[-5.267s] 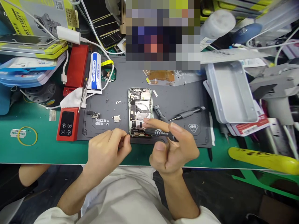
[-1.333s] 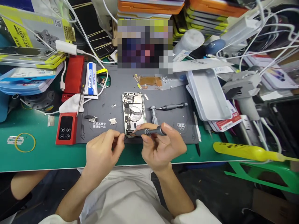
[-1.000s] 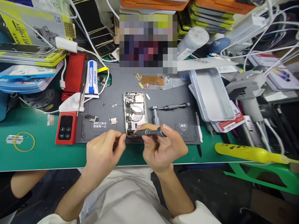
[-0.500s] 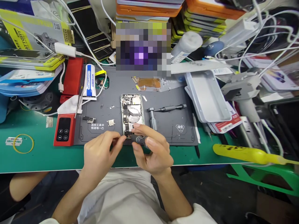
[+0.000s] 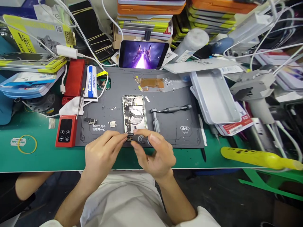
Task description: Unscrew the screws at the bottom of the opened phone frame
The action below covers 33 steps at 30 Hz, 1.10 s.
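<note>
An opened phone (image 5: 134,112) lies face down on the grey work mat (image 5: 170,94), its inner parts showing. My right hand (image 5: 155,154) is closed round a dark screwdriver (image 5: 140,139), whose tip rests at the phone's near end. My left hand (image 5: 101,156) is curled, thumb and forefinger pinched against the phone's near left corner. Two small metal parts (image 5: 112,124) lie on the mat left of the phone.
Two more screwdrivers (image 5: 174,109) lie right of the phone. A red device (image 5: 65,130), a glue tube (image 5: 91,82) and tweezers (image 5: 80,102) sit at left. A metal tray (image 5: 213,94), a lit phone (image 5: 143,54), cables and stacked boxes crowd the back. A yellow tool (image 5: 258,156) lies at right.
My right hand has turned the screwdriver from lying sideways to pointing away from me, and moved left to the phone's near end. My left hand stays pinched at the corner.
</note>
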Tool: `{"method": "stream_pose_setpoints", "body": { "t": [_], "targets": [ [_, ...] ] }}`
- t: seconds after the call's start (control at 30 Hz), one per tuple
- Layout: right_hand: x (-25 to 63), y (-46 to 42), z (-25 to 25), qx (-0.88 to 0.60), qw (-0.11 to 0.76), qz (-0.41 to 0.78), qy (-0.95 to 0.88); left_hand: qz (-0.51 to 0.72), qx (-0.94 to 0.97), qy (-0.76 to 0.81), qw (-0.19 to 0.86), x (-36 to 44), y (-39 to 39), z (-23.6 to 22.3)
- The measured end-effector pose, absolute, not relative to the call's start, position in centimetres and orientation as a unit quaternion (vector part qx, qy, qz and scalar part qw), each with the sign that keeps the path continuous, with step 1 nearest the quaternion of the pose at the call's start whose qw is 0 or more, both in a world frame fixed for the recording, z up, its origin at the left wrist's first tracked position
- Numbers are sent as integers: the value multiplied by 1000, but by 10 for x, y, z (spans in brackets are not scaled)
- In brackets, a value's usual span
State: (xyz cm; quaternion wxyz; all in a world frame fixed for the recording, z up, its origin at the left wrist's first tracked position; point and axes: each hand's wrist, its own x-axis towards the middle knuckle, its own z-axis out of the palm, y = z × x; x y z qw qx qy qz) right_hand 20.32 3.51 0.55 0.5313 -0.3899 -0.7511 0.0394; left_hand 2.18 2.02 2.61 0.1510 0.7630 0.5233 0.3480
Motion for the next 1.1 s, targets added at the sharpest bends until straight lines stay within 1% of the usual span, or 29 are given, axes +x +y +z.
{"method": "stream_pose_setpoints", "body": {
  "t": [0.13, 0.37, 0.57, 0.7, 0.9, 0.97, 1.0, 1.03, 1.1],
  "targets": [
    [204, 34, 7, -379, 566, 65, -729, 341, 767, 523, 146, 22, 20, 26],
    [204, 34, 6, -372, 608, 118, -692, 340, 770, 513, 170, 22, 21, 28],
    [204, 33, 2, -372, 605, 160, -686, 336, 773, 512, 167, 21, 21, 28],
    [203, 33, 3, -392, 613, 154, -669, 331, 773, 516, 165, 22, 21, 29],
    [199, 34, 20, -444, 695, 124, -551, 338, 767, 523, 153, 23, 20, 28],
    [203, 33, 31, -468, 684, 137, -543, 343, 763, 524, 160, 23, 19, 28],
    [205, 32, 36, -478, 665, 154, -553, 347, 761, 523, 163, 23, 19, 28],
    [208, 31, 41, -500, 632, 176, -566, 350, 760, 522, 166, 23, 19, 29],
    [212, 30, 49, -564, 530, 210, -597, 355, 758, 520, 169, 23, 19, 29]
  ]
}}
